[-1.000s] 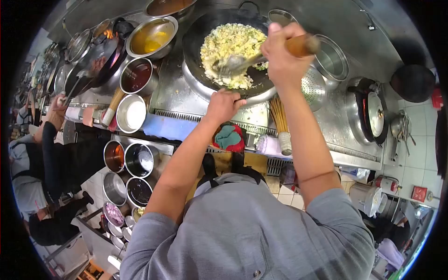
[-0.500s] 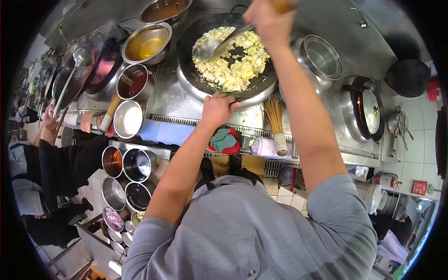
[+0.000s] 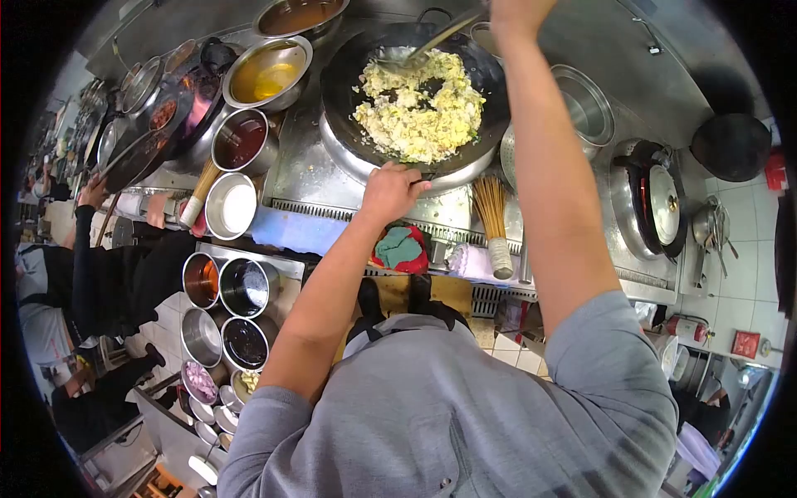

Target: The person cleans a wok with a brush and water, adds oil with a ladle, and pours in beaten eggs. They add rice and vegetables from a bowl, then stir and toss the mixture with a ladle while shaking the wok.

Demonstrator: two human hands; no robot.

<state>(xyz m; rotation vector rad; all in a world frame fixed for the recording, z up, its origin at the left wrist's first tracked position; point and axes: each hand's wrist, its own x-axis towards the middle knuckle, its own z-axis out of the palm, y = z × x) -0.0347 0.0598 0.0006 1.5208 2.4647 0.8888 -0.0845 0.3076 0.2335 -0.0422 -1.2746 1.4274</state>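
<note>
A black wok (image 3: 347, 124) sits on a round burner in front of me, with egg fried rice (image 3: 427, 124) spread in a ring inside it. My left hand (image 3: 393, 195) is closed on the wok's near edge, its fingertips over the rim. Up at the top of the view, my right hand (image 3: 521, 15) grips the handle of a ladle (image 3: 448, 31). The ladle's bowl lies in the rice at the far left of the ring. The upper end of its handle is hidden in my fist.
Left of the wok stand metal bowls of yellow liquid (image 3: 241, 81) and dark red liquid (image 3: 217, 148). A bamboo brush (image 3: 490, 212) and folded cloths (image 3: 403, 247) lie along the front edge. At far left a co-worker's hand (image 3: 93, 192) holds a long utensil over another wok.
The ladle has swept away from me to the wok's far side, and my right hand has risen to the right. My left hand stays on the rim. The co-worker's utensil has dropped lower.
</note>
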